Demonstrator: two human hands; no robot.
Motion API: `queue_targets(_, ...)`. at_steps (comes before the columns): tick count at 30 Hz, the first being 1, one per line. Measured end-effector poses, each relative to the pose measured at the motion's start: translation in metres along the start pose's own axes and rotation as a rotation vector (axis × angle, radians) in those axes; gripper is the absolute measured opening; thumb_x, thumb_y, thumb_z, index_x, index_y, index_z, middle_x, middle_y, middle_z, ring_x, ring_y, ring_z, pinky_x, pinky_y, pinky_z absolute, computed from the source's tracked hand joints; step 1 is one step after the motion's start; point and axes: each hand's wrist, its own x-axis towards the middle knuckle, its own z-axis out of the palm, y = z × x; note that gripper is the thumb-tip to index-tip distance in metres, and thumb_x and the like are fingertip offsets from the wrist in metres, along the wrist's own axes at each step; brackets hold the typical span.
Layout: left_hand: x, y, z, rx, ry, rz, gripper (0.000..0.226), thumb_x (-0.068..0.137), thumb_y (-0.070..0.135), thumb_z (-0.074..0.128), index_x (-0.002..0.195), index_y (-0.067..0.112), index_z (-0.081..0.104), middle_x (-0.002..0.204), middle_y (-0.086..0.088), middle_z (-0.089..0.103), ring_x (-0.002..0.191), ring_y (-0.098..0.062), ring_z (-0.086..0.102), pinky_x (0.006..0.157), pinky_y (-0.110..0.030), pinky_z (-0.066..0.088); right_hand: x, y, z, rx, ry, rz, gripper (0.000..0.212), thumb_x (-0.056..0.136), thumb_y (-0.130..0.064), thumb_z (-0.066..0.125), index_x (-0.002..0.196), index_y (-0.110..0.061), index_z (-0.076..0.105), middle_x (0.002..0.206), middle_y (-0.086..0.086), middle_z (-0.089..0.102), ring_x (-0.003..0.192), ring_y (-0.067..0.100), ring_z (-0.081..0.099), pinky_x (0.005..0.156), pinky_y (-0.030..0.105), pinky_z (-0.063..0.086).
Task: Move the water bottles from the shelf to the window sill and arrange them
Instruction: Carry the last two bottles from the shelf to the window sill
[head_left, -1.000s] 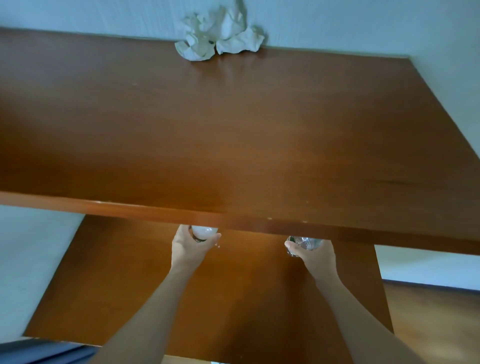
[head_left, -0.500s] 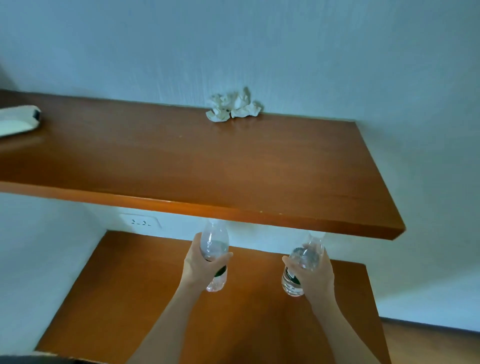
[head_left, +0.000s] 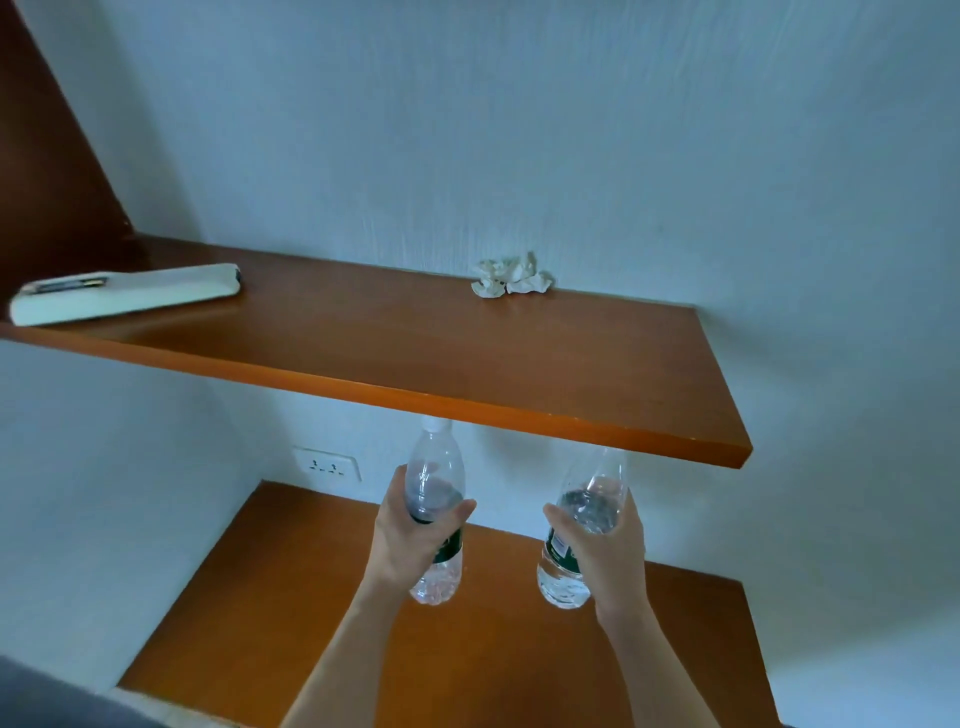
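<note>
Bottles are held clear of the lower shelf (head_left: 260, 597), one clear bottle (head_left: 434, 499) clamped in the left hand (head_left: 410, 545), another bottle (head_left: 582, 530) in the right hand (head_left: 608, 556). Carrying to the window sill, not seen, is judged outstanding. Both arms are extended forward, bottles upright beneath the upper shelf (head_left: 467, 353).

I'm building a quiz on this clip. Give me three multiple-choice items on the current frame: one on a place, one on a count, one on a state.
1. Where is the crumpled paper?
A. upper shelf, against the wall
B. lower shelf
C. in a hand

2. How many bottles are held?
A. one
B. two
C. three

3. The left bottle's cap is:
A. missing
B. lying on the shelf
C. on

Answers:
1 A, the crumpled paper sits on the upper shelf.
2 B, the left hand grips the left bottle; the right hand grips the right bottle.
3 C, its white cap tops the neck.
</note>
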Motion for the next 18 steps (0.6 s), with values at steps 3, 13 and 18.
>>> queue_targets(3, -0.01, 0.001, -0.025, -0.005, 0.065, 0.015, 0.056, 0.067, 0.036, 0.086, 0.112, 0.031, 0.052, 0.098, -0.004, 0.063, 0.09, -0.022, 0.067, 0.063, -0.02, 0.057, -0.01, -0.008, 0.019, 0.017, -0.071, -0.003, 0.057, 0.074, -0.023, 0.087, 0.112, -0.034, 0.046, 0.103, -0.014, 0.054, 0.097, 0.009, 0.057, 0.068, 0.013, 0.043)
queue_targets(13, -0.089, -0.01, -0.108, 0.009, 0.472, -0.062, 0.073, 0.058, 0.059, 0.082, 0.119, 0.031, 0.052, 0.102, -0.002, 0.065, 0.093, -0.022, 0.068, 0.076, -0.035, 0.061, -0.053, -0.029, 0.089, 0.034, -0.513, -0.103, 0.053, 0.062, -0.045, 0.085, 0.102, -0.046, 0.05, 0.104, -0.018, 0.057, 0.096, 0.005, 0.06, 0.068, 0.018, 0.048)
queue_targets(18, -0.167, -0.01, -0.141, 0.028, 0.756, -0.15, 0.088, 0.055, 0.06, 0.086, 0.128, 0.027, 0.051, 0.11, -0.005, 0.067, 0.1, -0.022, 0.067, 0.083, -0.042, 0.06, -0.095, -0.032, 0.127, 0.031, -0.788, -0.153, 0.072, 0.068, -0.042, 0.089, 0.128, -0.04, 0.048, 0.113, -0.019, 0.058, 0.103, 0.006, 0.061, 0.077, 0.019, 0.054)
